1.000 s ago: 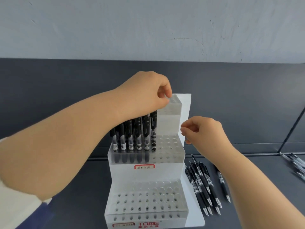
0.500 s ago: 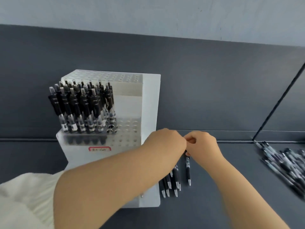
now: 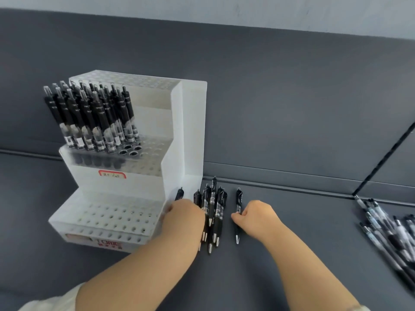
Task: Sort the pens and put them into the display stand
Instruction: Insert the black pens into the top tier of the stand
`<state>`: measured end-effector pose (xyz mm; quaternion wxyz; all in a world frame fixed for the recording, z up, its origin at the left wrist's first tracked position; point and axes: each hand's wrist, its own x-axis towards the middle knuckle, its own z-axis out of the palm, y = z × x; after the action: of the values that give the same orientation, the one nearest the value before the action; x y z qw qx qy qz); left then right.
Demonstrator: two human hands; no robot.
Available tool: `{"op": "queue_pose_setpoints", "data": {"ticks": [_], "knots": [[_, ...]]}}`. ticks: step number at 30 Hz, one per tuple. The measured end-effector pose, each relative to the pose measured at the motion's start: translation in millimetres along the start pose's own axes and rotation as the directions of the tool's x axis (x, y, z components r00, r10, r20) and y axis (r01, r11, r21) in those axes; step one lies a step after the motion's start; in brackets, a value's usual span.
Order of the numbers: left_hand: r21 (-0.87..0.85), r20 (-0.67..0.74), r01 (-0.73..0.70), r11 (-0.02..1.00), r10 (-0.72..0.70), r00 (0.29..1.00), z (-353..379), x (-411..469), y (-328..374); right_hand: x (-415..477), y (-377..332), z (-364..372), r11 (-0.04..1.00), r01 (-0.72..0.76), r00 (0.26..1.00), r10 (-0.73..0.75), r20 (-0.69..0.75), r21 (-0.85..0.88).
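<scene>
Display stand (image 3: pixel 193 131), white, 3 tiers, far left on dark table (image 3: pixel 314 232): mid tier holds a block of black stood pens (image 3: pixel 94 117) on its left part, upright w/ a slight lean; the holes to their right, plus the top and bottom tiers, show no pens. L hand (image 3: pixel 184 217) sits just beside stand's right foot, back up, fingers hidden under it; one pen end pokes out beyond the knuckles, but can't tell if it's gripped or only lying there. Loose bunch (image 3: pixel 214 209) of approx. six black pens lies touching L hand's right edge, tips toward the person. Single pen (image 3: pixel 238 199) lies apart from bunch; R hand (image 3: pixel 256 217) has thumb and fingers curled onto its barrel, pinching it, pen flat on table. Far right: second heap (image 3: pixel 390 234) of pens, blurred, unsorted. Est. progress: under a third of the holes filled; bunch, single pen and heap all left to place.
</scene>
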<state>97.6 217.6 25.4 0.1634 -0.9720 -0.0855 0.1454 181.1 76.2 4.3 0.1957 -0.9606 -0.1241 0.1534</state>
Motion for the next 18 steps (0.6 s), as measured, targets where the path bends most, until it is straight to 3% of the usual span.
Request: {"op": "queue_pose_setpoints", "data": {"ticks": [4, 9, 14, 18], "knots": [[-0.040, -0.058, 0.113, 0.993, -0.116, 0.992, 3.1, 9.4, 8.0, 3.8, 1.6, -4.3, 0.998, 0.029, 0.999, -0.026, 0.040, -0.053], [-0.173, 0.011, 0.286, 0.943, -0.289, 0.957, -2.5, 20.2, 15.1, 4.2, 4.6, -5.1, 0.996, 0.061, 0.997, -0.057, 0.060, -0.071], [-0.343, 0.124, 0.329, 0.880, -0.305, 0.944, -12.9, 28.1, 13.6, 3.7, 6.3, -4.9, 0.995, 0.069, 0.995, -0.063, 0.076, -0.074], [-0.394, 0.114, 0.353, 0.849, -0.336, 0.935, -14.2, 27.6, 12.1, 0.9, 6.5, -7.6, 0.998, 0.056, 0.995, -0.055, 0.081, -0.012]]}}
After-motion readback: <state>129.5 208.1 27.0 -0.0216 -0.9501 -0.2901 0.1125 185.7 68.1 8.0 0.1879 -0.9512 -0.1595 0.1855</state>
